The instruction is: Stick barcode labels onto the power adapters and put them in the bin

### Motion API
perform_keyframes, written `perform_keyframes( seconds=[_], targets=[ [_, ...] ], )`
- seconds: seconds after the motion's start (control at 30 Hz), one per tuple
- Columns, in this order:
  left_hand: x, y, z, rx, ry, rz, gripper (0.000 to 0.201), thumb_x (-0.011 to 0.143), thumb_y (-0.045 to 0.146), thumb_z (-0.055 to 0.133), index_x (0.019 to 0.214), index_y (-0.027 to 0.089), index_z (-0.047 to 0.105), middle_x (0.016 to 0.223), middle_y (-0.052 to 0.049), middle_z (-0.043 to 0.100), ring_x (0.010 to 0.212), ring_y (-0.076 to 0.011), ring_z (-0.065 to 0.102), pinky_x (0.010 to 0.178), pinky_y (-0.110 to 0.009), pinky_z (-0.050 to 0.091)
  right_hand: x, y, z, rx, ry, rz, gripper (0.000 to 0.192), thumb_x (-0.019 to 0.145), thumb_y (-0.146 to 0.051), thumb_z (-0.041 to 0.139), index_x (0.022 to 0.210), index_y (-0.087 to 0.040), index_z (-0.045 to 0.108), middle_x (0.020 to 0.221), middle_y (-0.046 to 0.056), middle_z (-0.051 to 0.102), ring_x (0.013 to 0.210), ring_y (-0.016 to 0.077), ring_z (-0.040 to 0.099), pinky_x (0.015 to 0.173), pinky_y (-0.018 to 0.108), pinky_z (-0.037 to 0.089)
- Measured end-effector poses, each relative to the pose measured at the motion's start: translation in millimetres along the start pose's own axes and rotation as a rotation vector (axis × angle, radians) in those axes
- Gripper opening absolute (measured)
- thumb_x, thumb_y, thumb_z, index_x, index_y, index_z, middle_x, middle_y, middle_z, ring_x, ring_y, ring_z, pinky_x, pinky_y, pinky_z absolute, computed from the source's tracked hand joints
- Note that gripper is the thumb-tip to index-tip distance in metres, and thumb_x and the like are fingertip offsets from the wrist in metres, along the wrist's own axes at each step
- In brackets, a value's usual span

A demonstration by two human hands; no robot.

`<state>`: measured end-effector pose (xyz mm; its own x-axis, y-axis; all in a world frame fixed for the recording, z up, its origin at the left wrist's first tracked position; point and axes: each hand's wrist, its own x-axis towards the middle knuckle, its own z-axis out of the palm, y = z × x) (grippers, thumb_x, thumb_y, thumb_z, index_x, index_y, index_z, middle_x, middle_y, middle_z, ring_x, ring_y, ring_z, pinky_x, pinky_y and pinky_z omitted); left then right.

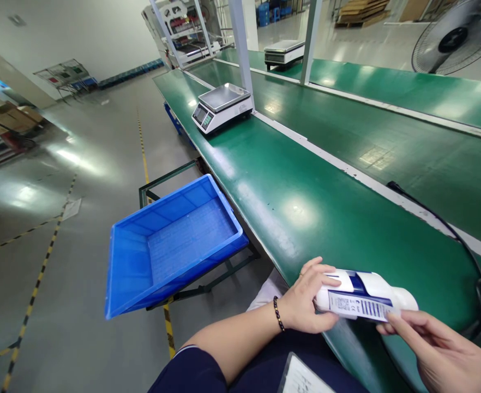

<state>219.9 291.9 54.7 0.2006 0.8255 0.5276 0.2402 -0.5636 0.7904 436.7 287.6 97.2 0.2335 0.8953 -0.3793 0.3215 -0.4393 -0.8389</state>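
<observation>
A white bottle with a blue label and a barcode (367, 297) lies on its side at the near edge of the green table (306, 202). My left hand (306, 300), with a bead bracelet on the wrist, grips the bottle's left end. My right hand (437, 349) holds the bottle's right end from below, the fingertips touching the label's edge. The bottle is held between both hands, just above or on the table's edge.
An empty blue plastic bin (170, 245) sits tilted on a metal frame to the left of the table. A weighing scale (222, 106) stands further along the table, a second scale (284, 53) behind it. A black cable (440, 224) runs at right. A fan (455, 35) stands far right.
</observation>
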Motion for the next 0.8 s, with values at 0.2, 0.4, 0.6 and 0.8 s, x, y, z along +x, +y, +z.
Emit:
perform_keyframes(
  seconds=[0.2, 0.4, 0.6, 0.8],
  targets=[
    [-0.4, 0.9, -2.6, -0.036, -0.033, -0.022, 0.056, 0.066, 0.037, 0.061, 0.115, 0.019, 0.044, 0.116, -0.013, 0.052, 0.118, -0.0278, 0.048, 0.109, -0.055, 0.024, -2.1, -2.5, -0.7, -0.087, -0.008, -0.044, 0.038, 0.057, -0.056, 0.073, 0.072, -0.021, 0.069, 0.071, 0.001, 0.070, 0.067, 0.0143, 0.064, 0.061, 0.010, 0.050],
    [0.2, 2.9, -2.7, -0.032, -0.041, -0.040, 0.054, 0.069, 0.043, 0.061, 0.114, 0.017, 0.045, 0.117, -0.014, 0.052, 0.118, -0.0270, 0.049, 0.110, -0.054, 0.024, -1.9, -4.5, -0.4, -0.141, -0.028, -0.122, 0.037, 0.060, -0.057, 0.070, 0.069, -0.021, 0.068, 0.069, 0.001, 0.070, 0.064, 0.0154, 0.064, 0.058, 0.014, 0.051],
    [2.2, 9.5, 3.8, -0.027, 0.055, -0.175, 0.045, 0.074, 0.055, 0.058, 0.102, 0.020, 0.051, 0.111, -0.012, 0.057, 0.113, -0.0253, 0.053, 0.108, -0.054, 0.027, -2.3, -4.5, -0.3, -0.167, -0.026, -0.195, 0.035, 0.061, -0.055, 0.069, 0.069, -0.021, 0.069, 0.068, 0.002, 0.070, 0.062, 0.0185, 0.065, 0.054, 0.019, 0.053],
    [4.4, 15.3, 7.1, -0.003, 0.121, -0.197, 0.028, 0.084, 0.044, 0.051, 0.096, 0.019, 0.055, 0.105, -0.010, 0.061, 0.108, -0.0209, 0.056, 0.106, -0.050, 0.034, -1.2, 0.4, -3.2, -0.194, -0.033, -0.168, 0.037, 0.062, -0.057, 0.068, 0.071, -0.021, 0.068, 0.070, 0.002, 0.070, 0.065, 0.0170, 0.065, 0.058, 0.015, 0.052]
  ],
)
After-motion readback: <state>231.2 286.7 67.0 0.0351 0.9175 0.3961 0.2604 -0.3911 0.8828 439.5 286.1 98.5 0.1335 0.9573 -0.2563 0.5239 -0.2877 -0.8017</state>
